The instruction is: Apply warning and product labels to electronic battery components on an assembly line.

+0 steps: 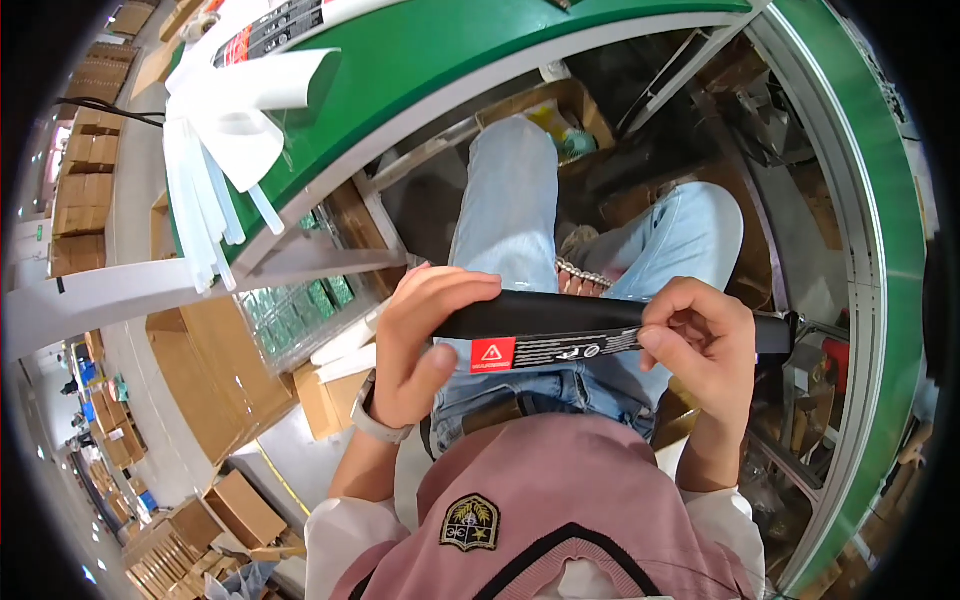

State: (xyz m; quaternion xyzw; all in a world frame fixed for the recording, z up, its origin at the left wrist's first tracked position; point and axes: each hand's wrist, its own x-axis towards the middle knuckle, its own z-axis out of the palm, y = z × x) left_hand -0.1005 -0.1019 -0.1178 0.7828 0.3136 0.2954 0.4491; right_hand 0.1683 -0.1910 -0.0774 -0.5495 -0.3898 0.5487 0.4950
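Note:
Above my lap I hold a long, smooth black bar (570, 312), lying crosswise. A red, black and white warning label (555, 350) runs along its near side; whether it is fully stuck down I cannot tell. My left hand (412, 345) is closed round the bar's left end, thumb at the label's red part. My right hand (705, 345) has its thumb and curled fingers pinched at the label's right end, against the bar. The bar's right end passes behind that hand and shows beyond it.
A green-topped table (420, 60) stands ahead, with white backing strips (240, 100) hanging off its left edge and sheets of similar labels (270, 40) on it. A cardboard box (215, 370) is on the floor at left. A metal frame (860, 200) with a green edge rises at right.

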